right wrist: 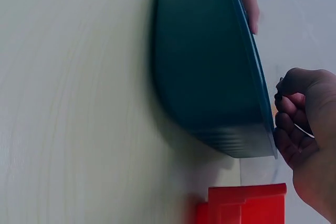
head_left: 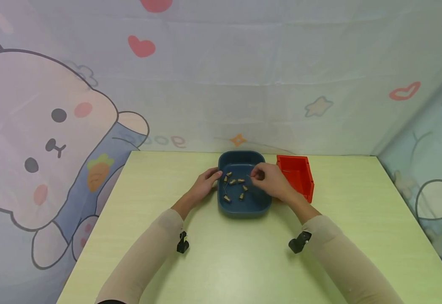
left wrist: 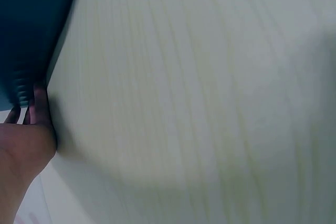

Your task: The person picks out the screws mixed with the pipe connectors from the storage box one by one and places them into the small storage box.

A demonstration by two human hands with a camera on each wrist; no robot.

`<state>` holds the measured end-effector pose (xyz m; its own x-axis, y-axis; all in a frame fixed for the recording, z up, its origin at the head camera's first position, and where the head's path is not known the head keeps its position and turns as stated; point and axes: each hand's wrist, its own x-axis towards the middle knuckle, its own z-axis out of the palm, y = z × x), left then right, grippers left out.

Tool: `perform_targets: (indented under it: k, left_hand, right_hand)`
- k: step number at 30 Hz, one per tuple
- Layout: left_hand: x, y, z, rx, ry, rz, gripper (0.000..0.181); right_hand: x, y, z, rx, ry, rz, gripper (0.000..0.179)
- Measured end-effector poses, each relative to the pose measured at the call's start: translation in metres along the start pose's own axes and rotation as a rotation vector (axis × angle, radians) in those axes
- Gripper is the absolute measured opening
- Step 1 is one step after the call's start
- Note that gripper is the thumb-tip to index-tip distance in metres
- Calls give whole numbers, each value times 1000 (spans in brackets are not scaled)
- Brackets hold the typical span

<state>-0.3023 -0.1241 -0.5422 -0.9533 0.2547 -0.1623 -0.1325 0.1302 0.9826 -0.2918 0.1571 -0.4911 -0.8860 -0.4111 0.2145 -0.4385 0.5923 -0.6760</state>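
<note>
A dark blue tub (head_left: 245, 212) stands on the table with several small brass-coloured fittings (head_left: 232, 182) scattered over its floor. My left hand (head_left: 204, 183) grips its left side, thumb over the rim and fingers against the outer wall; those fingers (left wrist: 41, 103) show beneath the tub's edge in the left wrist view. Above the tub's right side, my right hand (head_left: 272, 180) pinches a thin pin-like piece (head_left: 248, 176) between thumb and fingertips. In the right wrist view the fingertips hide most of that piece, so its exact kind is unclear.
A red open bin (head_left: 304, 179) stands just right of the tub, partly behind the right hand, with a thin piece (head_left: 287, 171) inside. A printed cloth (head_left: 221, 84) hangs behind the pale table (head_left: 236, 261). Both wrists carry small black cameras (head_left: 299, 242).
</note>
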Motion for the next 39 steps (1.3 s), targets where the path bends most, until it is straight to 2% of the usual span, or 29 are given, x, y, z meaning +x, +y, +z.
perform_targets:
  k: [7,22,31,39]
  left_hand:
    - [1,0,-1,9,-1,-6,64]
    - [1,-1,0,22,0,-11,64]
    - [2,-1,-1,16,11,-12,62]
    - [0,0,1,11,14,-8,61]
  right_hand:
    - [-2,3,-9,-15,10,-9,7]
    - [-5,4,-26,-25,48,31,5]
    - [-7,12,-40,-13,105,10,5]
    - [-12,20,-52,4,160,44,3]
